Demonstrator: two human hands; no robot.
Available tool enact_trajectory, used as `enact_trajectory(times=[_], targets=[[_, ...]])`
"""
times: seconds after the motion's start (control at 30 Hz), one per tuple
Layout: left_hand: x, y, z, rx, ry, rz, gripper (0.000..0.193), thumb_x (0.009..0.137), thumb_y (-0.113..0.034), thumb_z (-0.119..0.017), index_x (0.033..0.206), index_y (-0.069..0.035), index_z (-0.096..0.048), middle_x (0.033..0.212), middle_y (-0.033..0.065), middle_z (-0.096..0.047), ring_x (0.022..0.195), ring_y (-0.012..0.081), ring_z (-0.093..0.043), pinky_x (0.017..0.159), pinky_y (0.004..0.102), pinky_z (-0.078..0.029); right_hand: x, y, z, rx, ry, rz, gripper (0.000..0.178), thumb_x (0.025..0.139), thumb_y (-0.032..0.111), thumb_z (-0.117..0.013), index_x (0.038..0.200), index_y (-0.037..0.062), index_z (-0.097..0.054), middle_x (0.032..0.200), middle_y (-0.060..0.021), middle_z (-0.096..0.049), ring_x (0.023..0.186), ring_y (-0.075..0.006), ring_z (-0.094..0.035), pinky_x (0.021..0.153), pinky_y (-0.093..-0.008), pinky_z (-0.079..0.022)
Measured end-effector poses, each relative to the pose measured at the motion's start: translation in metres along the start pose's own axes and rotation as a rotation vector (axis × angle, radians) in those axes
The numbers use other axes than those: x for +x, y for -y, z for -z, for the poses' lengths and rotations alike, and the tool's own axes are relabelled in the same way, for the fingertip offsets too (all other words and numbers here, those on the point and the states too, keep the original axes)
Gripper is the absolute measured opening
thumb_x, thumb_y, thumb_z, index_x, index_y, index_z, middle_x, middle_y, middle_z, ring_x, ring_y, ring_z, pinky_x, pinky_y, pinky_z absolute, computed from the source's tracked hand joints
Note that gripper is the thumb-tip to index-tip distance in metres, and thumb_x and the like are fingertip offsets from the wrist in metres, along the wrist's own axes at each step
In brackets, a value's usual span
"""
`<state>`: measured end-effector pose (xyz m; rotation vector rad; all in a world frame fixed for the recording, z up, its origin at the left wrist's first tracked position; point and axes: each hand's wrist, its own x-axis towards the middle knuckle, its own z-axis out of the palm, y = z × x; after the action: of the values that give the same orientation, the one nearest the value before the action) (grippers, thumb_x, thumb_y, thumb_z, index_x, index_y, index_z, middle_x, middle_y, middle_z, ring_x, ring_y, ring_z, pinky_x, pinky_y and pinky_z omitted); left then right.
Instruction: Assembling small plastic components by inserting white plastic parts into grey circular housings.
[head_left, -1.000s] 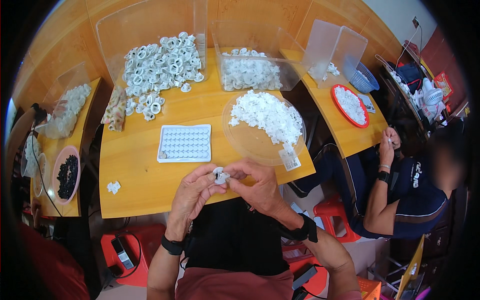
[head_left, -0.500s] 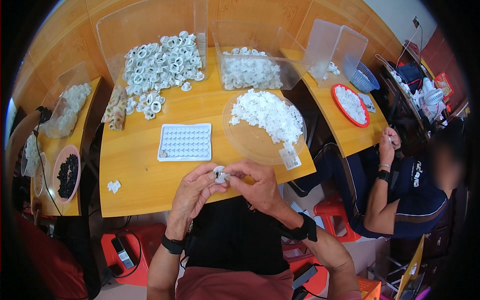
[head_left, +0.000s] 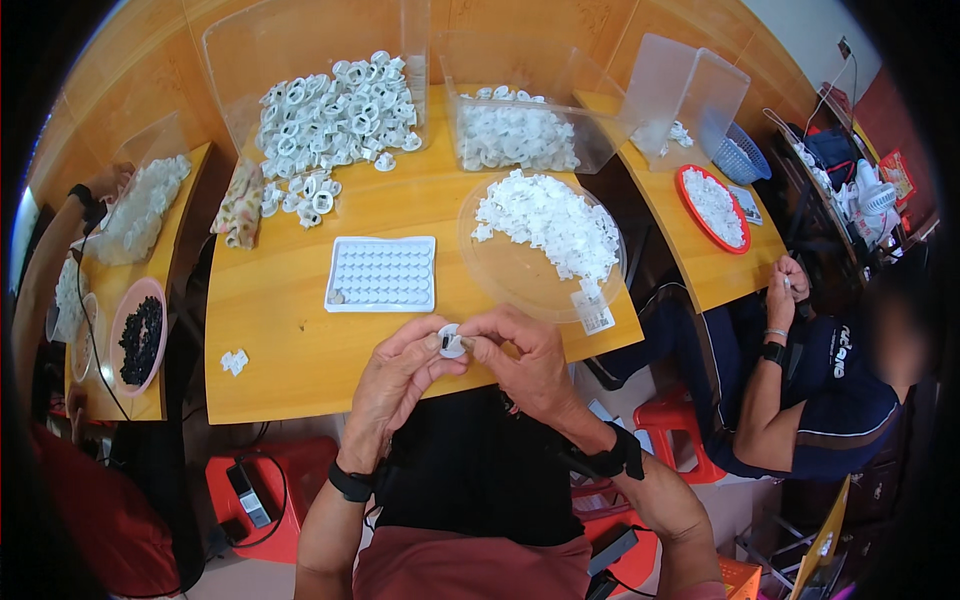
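Close to the table's front edge, my left hand (head_left: 402, 372) pinches a white round plastic part (head_left: 451, 341) with a dark opening in its face. My right hand (head_left: 527, 366) is closed too, its thumb and fingertips pressed together at the part's right side. Whatever those right fingertips hold is too small and covered to make out. Just beyond my hands lies a white tray (head_left: 381, 307) with rows of round hollows. To its right, a clear round lid (head_left: 482, 262) carries a heap of small white plastic pieces (head_left: 552, 222).
Loose white round parts (head_left: 335, 115) spill from a tipped clear bin at the back left. Another clear bin (head_left: 600, 140) holds more. A few white pieces (head_left: 234, 362) lie front left, a cloth (head_left: 238, 207) further back. A co-worker's hands (head_left: 787, 285) are at the right-hand table.
The view has shifted slightly, so the table sits a little further right and higher. My hands stay together at the round part, which appears turned a little.
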<state>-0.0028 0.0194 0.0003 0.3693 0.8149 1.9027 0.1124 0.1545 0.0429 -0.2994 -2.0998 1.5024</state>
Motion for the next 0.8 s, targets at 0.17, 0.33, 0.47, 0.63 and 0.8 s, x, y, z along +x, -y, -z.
enact_trajectory(times=[0.17, 0.33, 0.47, 0.63, 0.8], targets=[[0.0002, -0.0009, -0.0029, 0.003, 0.017, -0.002, 0.022, 0.095, -0.009, -0.051, 0.113, 0.004, -0.055, 0.100, 0.0151, -0.064, 0.088, 0.0216, -0.065, 0.080, 0.0312, -0.055, 0.0009, 0.0012, 0.0003, -0.082, -0.005, 0.073, 0.009, 0.079, -0.002, -0.064, 0.088, -0.0016, -0.065, 0.081, -0.0097, -0.063, 0.071, -0.0158, -0.063, 0.062, -0.0259, -0.049], [0.0007, 0.0002, -0.0012, -0.001, 0.020, 0.001, 0.022, 0.095, -0.009, -0.051, 0.113, 0.004, -0.055, 0.100, 0.0149, -0.063, 0.088, 0.0218, -0.065, 0.080, 0.0312, -0.055, 0.0011, -0.0022, -0.0012, -0.103, -0.022, 0.084, 0.009, 0.079, -0.001, -0.065, 0.087, -0.0003, -0.066, 0.078, -0.0101, -0.063, 0.070, -0.0188, -0.063, 0.061, -0.0287, -0.048], [0.0016, 0.0014, 0.0009, 0.002, 0.028, 0.006, 0.025, 0.094, -0.010, -0.053, 0.114, 0.005, -0.053, 0.103, 0.0158, -0.062, 0.092, 0.0230, -0.065, 0.081, 0.0314, -0.056, 0.0019, -0.0025, -0.0014, -0.142, -0.029, 0.107, 0.008, 0.078, 0.000, -0.066, 0.086, 0.0005, -0.066, 0.077, -0.0105, -0.062, 0.068, -0.0212, -0.062, 0.060, -0.0298, -0.047], [0.0023, 0.0009, 0.0013, -0.003, 0.039, 0.005, 0.025, 0.094, -0.010, -0.053, 0.113, 0.005, -0.054, 0.103, 0.0153, -0.062, 0.092, 0.0224, -0.064, 0.081, 0.0309, -0.056, 0.0020, -0.0016, -0.0002, -0.183, -0.028, 0.134, 0.008, 0.078, 0.000, -0.066, 0.085, 0.0014, -0.065, 0.076, -0.0104, -0.062, 0.067, -0.0221, -0.062, 0.059, -0.0310, -0.047], [0.0035, 0.0000, 0.0003, -0.006, 0.044, 0.003, 0.025, 0.094, -0.012, -0.053, 0.112, 0.005, -0.054, 0.103, 0.0145, -0.062, 0.092, 0.0209, -0.064, 0.080, 0.0301, -0.056, 0.0019, 0.0034, -0.0002, -0.213, -0.025, 0.164, 0.009, 0.077, -0.001, -0.066, 0.086, 0.0005, -0.064, 0.077, -0.0100, -0.062, 0.066, -0.0199, -0.061, 0.059, -0.0296, -0.047]])
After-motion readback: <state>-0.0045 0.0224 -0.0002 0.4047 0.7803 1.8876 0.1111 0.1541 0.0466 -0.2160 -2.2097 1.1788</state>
